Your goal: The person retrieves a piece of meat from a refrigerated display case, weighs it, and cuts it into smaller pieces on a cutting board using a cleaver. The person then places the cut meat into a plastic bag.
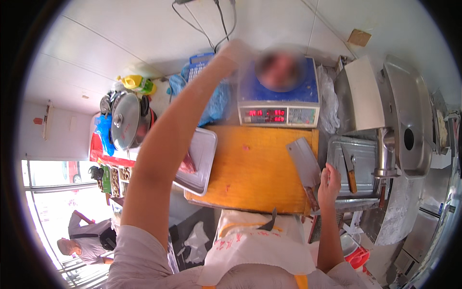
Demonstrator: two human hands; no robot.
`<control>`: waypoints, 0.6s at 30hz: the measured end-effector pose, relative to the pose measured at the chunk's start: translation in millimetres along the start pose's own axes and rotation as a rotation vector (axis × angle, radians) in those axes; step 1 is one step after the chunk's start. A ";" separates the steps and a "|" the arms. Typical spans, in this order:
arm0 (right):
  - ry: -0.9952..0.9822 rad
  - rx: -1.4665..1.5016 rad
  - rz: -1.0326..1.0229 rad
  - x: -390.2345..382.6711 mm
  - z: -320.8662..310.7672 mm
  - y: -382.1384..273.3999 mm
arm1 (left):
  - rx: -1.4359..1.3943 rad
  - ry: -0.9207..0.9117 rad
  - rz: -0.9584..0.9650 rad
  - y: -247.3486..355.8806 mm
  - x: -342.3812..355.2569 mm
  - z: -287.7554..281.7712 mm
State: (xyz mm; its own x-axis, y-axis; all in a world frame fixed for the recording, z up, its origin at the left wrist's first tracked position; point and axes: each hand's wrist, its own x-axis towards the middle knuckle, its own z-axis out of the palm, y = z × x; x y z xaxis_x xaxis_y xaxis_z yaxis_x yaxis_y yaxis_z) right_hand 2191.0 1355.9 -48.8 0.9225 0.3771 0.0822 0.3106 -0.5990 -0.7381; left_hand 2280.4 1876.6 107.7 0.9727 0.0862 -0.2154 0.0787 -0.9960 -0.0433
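Observation:
My left arm stretches far forward, and my left hand (237, 52) is smeared at the left rim of a weighing scale (279, 108); its fingers cannot be made out. On the scale's blue top sits a blurred round thing with a reddish middle (280, 71). My right hand (330, 185) hovers beside the cutting board's right edge, fingers loosely bent and apart, holding nothing. Close to it lies a cleaver (304, 161) on the wooden cutting board (255, 168), its handle toward me. A piece of raw meat (188, 164) rests in a metal tray (208, 159), partly behind my left forearm.
Right of the board, a metal tray (339, 144) holds a knife (350, 173) with a wooden handle, beside a steel meat grinder (385, 154). Blue plastic bags (216, 103) and a calculator (196, 70) lie left of the scale. A lidded pot (126, 120) stands farther left. Outside is another person (91, 238).

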 end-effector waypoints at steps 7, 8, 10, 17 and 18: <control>-0.015 0.045 0.065 2.8 4.3 -4.8 | -0.369 0.029 -0.307 90.8 36.6 16.8; -0.015 0.066 0.064 5.4 6.8 -3.7 | -0.426 -0.002 -0.255 103.8 25.4 -3.5; -0.030 0.097 0.073 4.5 9.0 -2.2 | -0.375 -0.070 -0.273 120.9 19.5 -19.1; -0.065 0.087 0.024 24.0 11.2 -10.8 | -0.377 -0.019 -0.411 119.8 50.2 41.2; -0.060 0.090 0.014 27.7 12.0 -10.9 | -0.365 -0.016 -0.394 117.9 54.3 38.6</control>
State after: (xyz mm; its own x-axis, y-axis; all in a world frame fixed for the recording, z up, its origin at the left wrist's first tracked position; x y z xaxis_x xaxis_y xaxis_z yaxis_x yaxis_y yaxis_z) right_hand 2210.4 1381.3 -46.5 0.9105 0.4122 0.0327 0.2729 -0.5396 -0.7965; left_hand 2334.0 1764.8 53.2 0.8507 0.4531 -0.2666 0.5110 -0.8317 0.2171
